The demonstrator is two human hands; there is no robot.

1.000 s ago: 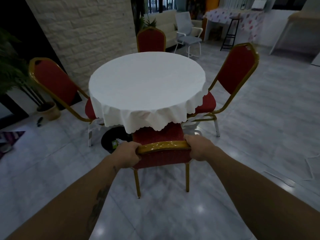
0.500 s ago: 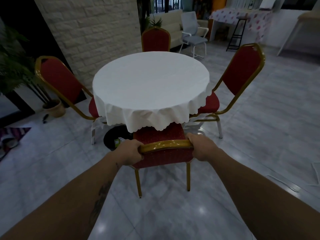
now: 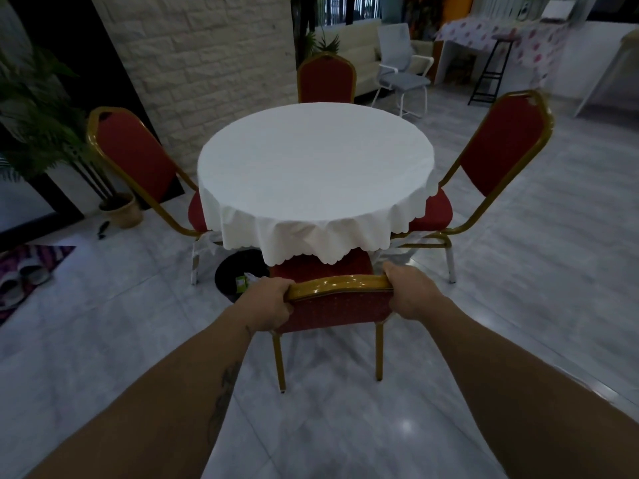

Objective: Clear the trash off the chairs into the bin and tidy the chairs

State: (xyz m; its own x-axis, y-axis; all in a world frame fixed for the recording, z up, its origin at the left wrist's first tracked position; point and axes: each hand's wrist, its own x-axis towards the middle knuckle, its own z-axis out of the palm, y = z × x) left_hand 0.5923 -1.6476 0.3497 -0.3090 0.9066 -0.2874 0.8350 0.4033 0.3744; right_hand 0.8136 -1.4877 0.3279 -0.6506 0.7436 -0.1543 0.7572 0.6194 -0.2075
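A grey tiled floor [image 3: 518, 305] carried a round table [image 3: 314, 167]; the bin [image 3: 238, 271] stood beneath its near-left edge. The left hand [image 3: 271, 302] and right hand [image 3: 409, 292] each clasped the near chair [image 3: 340, 305] backrest, its seat tucked under the table's near edge

Four red-upholstered, gold-framed banquet chairs stand around one round table under a white scalloped cloth [image 3: 314, 174]: one near [image 3: 332, 305], one left [image 3: 138, 167], one right [image 3: 498, 150] and one far [image 3: 326, 79], with one black round bin [image 3: 238, 274] beside the near chair's left side.
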